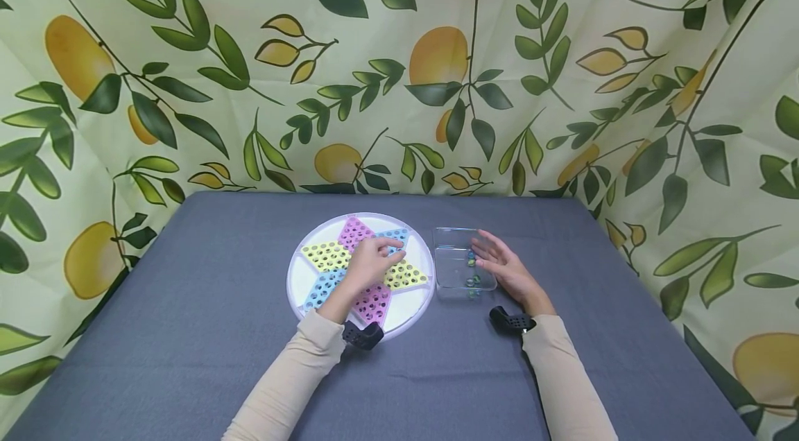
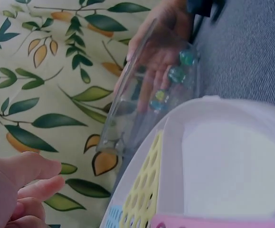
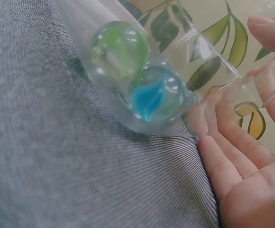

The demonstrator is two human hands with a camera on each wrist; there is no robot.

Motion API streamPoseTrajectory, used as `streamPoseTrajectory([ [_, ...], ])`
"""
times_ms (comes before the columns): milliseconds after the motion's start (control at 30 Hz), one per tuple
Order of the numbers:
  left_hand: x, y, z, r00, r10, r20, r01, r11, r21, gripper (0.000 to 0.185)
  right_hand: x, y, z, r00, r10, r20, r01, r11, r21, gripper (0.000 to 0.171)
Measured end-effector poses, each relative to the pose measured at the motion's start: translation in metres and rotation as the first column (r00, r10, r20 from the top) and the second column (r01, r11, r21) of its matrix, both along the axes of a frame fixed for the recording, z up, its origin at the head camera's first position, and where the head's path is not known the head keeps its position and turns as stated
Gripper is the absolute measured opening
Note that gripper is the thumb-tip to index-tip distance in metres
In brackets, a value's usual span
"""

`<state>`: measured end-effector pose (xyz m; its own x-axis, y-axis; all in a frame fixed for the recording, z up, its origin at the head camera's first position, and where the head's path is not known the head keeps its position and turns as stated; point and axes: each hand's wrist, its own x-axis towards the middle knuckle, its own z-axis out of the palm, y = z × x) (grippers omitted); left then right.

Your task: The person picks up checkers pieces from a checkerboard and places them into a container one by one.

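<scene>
A: Marbles (image 1: 472,279) — we log a few left in the clear plastic box (image 1: 451,236), which sits just right of the round Chinese-checkers board (image 1: 299,274) on the grey tablecloth (image 1: 187,330). Grip first?

B: We see the left hand (image 1: 370,265) over the board's centre, fingers bent down with the tips on the star near the blue point (image 1: 395,236). Whether a marble sits under those tips we cannot tell; none shows in the left wrist view.

A: And the other hand?

B: We record the right hand (image 1: 507,267) with relaxed, nearly straight fingers laid against the box's right wall, holding nothing. Its wrist view shows a green marble (image 3: 117,46) and a blue marble (image 3: 157,94) pressed into a box corner, just beside the fingertips (image 3: 198,122).

A: Step in hand, in our judgement?

B: We judge it a placing step on the board, with the box steadied for the following pick. The next move calls for a fine pinch on one marble and a careful drop into a single hole, since marbles roll.
</scene>
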<state>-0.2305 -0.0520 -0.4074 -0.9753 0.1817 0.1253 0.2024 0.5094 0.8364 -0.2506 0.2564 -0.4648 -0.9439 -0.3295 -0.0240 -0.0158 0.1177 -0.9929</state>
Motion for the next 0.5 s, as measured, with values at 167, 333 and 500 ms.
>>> streamPoseTrajectory([
  [167,-0.001,-0.006,0.0,1.0,0.017,0.003,-0.017,1.0,-0.011,0.028,0.0,0.0,0.001,1.0,0.001,0.003,-0.001,1.0,0.003,0.074],
  [333,-0.003,-0.012,0.001,0.998,0.052,0.022,-0.051,0.998,-0.024,0.027,0.001,0.0,0.0,1.0,-0.005,0.007,0.005,1.0,0.012,0.073],
  [500,-0.006,-0.021,0.002,0.996,0.081,0.036,-0.081,0.997,-0.016,0.027,0.0,0.0,0.001,1.0,-0.007,0.003,0.007,1.0,0.009,0.075],
])
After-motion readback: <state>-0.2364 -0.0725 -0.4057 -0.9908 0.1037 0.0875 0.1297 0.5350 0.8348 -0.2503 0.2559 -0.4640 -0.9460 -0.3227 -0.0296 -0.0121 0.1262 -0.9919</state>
